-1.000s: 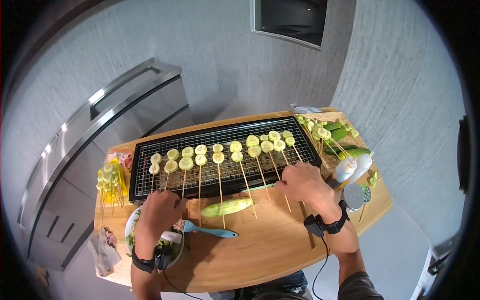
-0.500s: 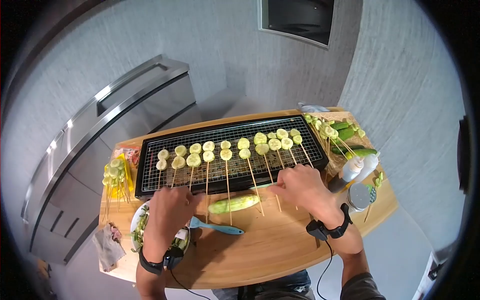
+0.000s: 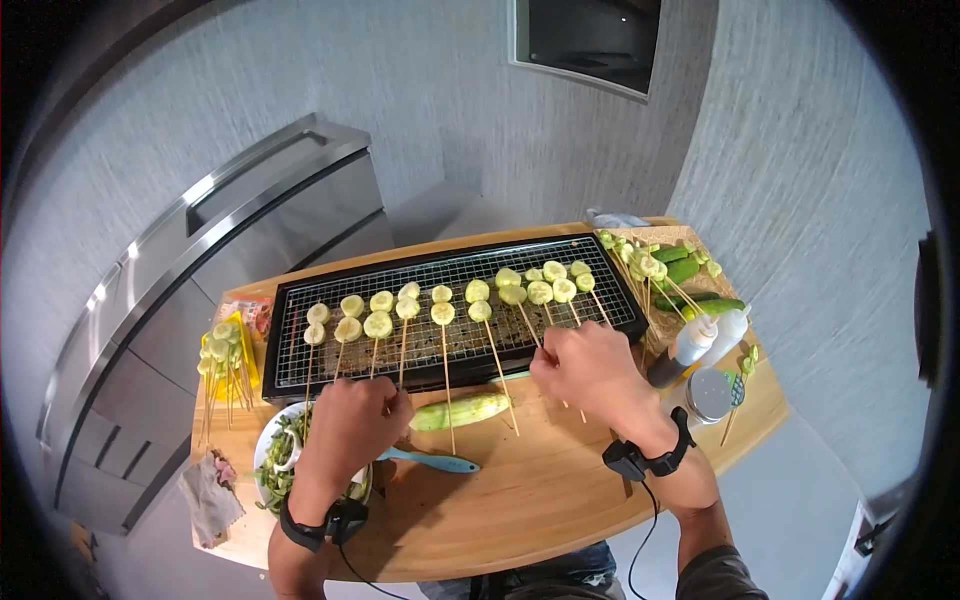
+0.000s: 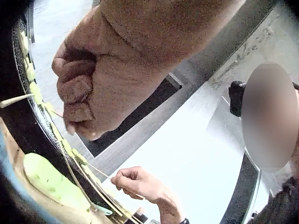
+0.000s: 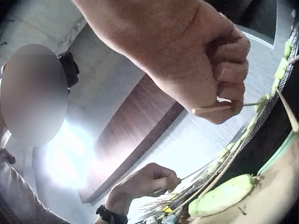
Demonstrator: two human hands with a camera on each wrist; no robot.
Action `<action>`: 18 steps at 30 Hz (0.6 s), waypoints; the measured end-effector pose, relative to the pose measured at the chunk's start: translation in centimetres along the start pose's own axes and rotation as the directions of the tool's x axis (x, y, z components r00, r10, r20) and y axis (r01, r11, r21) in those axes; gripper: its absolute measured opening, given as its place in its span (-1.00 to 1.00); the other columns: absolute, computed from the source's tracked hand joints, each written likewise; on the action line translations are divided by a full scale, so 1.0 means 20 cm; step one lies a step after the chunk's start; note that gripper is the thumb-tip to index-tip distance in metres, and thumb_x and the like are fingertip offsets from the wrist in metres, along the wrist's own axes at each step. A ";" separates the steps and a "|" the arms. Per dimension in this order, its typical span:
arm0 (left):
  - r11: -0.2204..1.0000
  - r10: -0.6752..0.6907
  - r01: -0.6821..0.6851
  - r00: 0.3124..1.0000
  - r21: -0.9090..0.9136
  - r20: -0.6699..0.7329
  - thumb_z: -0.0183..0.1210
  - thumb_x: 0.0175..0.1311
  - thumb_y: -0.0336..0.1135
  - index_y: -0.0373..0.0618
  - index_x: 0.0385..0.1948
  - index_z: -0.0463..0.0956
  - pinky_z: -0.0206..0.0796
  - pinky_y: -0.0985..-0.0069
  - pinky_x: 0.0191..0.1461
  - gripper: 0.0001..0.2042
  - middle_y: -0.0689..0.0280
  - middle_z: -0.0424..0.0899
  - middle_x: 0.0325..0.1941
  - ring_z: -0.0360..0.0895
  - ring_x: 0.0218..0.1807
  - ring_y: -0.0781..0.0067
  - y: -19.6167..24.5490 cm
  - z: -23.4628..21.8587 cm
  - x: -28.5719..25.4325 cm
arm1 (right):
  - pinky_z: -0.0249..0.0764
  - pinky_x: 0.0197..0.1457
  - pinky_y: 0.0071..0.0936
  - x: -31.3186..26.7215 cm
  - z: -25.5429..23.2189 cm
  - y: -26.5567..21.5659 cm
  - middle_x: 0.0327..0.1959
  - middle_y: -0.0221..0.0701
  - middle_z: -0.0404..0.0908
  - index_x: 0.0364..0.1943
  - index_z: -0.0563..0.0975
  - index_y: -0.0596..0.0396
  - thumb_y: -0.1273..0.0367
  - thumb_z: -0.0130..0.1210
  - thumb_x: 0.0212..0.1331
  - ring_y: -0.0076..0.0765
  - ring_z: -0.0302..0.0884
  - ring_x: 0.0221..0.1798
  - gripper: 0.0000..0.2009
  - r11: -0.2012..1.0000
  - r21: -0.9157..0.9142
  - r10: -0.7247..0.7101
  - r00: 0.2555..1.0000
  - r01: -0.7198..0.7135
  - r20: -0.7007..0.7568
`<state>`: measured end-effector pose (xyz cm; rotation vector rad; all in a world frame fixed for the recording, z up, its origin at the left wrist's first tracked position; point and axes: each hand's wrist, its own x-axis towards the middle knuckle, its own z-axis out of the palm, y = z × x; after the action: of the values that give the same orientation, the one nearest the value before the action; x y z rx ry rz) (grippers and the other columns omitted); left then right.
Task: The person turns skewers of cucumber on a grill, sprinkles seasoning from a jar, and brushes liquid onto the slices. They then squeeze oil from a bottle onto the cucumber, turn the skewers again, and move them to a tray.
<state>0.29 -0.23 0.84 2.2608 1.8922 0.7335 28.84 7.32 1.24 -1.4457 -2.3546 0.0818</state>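
Skewers of round, pale green cucumber slices (image 3: 443,313) lie in a row across a black grill (image 3: 330,285), their bare sticks reaching over its front edge. My left hand (image 3: 355,425), fingers curled, pinches a stick at the grill's front left; its slices (image 3: 408,307) are a little raised. Right of the middle, my right hand (image 3: 590,375) pinches another stick (image 5: 210,110) between thumb and curled fingers, its end showing past the hand in the right wrist view. Between the hands, a peeled cucumber (image 3: 460,411) lies in front of the grill. Left of it is a blue basting brush (image 3: 435,461), partly hidden.
A bowl of green scraps (image 3: 275,455) sits under my left forearm. On the left stand more skewers (image 3: 222,355) on a yellow tray. To the right are squeeze bottles (image 3: 688,340), a lidded jar (image 3: 708,393) and a board with whole cucumbers (image 3: 680,270).
My left hand has shifted right to another stick and lifted its slices slightly. My right hand has moved left along the row, onto a stick nearer the middle.
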 end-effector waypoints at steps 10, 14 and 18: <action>0.993 0.009 -0.022 0.994 -0.113 -0.112 0.25 0.23 -0.45 -0.32 -0.55 0.58 0.43 0.28 -0.46 -0.83 -0.03 0.58 -0.62 0.63 -0.55 -0.06 0.03 -0.07 0.01 | 0.64 -0.25 -0.09 0.00 -0.07 -0.05 -0.55 -0.12 0.68 -0.45 0.68 0.10 0.28 0.17 0.18 0.07 0.70 -0.43 -0.80 0.992 0.125 0.026 1.000 -0.026 -0.003; 0.995 -0.012 0.005 0.998 -0.097 -0.066 0.24 0.24 -0.43 -0.33 -0.55 0.59 0.44 0.26 -0.45 -0.82 -0.04 0.59 -0.61 0.63 -0.54 -0.08 0.02 -0.04 0.01 | 0.63 -0.27 -0.14 0.00 -0.05 -0.05 -0.56 -0.20 0.69 -0.45 0.69 0.10 0.32 0.21 0.13 0.02 0.69 -0.45 -0.84 0.995 0.095 0.043 0.999 -0.043 0.005; 0.999 0.003 -0.005 0.999 -0.048 -0.043 0.25 0.24 -0.35 -0.23 -0.61 0.62 0.45 0.19 -0.47 -0.77 0.03 0.58 -0.68 0.59 -0.59 -0.08 0.00 0.00 0.01 | 0.63 -0.24 -0.12 0.00 -0.01 -0.02 -0.55 -0.17 0.69 -0.45 0.70 0.10 0.29 0.20 0.13 0.05 0.70 -0.43 -0.81 0.998 0.060 0.022 0.999 -0.024 0.044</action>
<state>0.35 -0.08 0.90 2.2387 1.8672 0.8259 28.50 7.11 1.56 -1.4567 -2.3495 0.1906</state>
